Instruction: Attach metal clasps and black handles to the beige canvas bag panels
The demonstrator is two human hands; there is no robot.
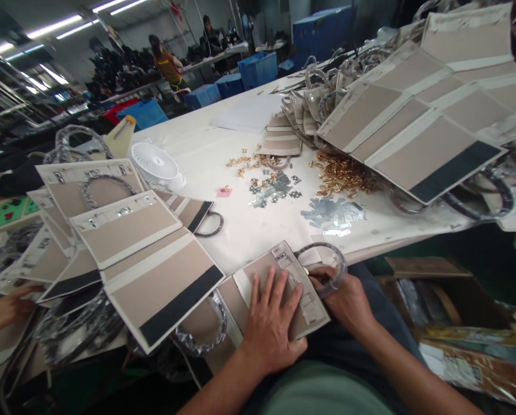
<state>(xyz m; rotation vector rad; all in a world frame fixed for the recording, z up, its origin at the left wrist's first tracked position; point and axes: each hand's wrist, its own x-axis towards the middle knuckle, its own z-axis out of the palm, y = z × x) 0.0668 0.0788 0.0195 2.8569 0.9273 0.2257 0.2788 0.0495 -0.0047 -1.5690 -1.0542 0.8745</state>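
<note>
A beige bag panel [258,271] with white trim lies at the table's near edge, over my lap. My left hand [269,323] rests flat on it with fingers spread, pressing it down. My right hand [344,297] is closed at the panel's right edge, gripping the plastic-wrapped bag handle [333,259] where it meets the panel's metal fittings. A small dark tool may be in that hand; I cannot make it out.
Stacks of beige panels lie at left [154,276] and right [417,132]. Gold clips [344,176] and silver plates [333,212] are scattered mid-table, near a white fan [154,164]. Another person's hand [7,308] shows at far left. Workers stand far behind.
</note>
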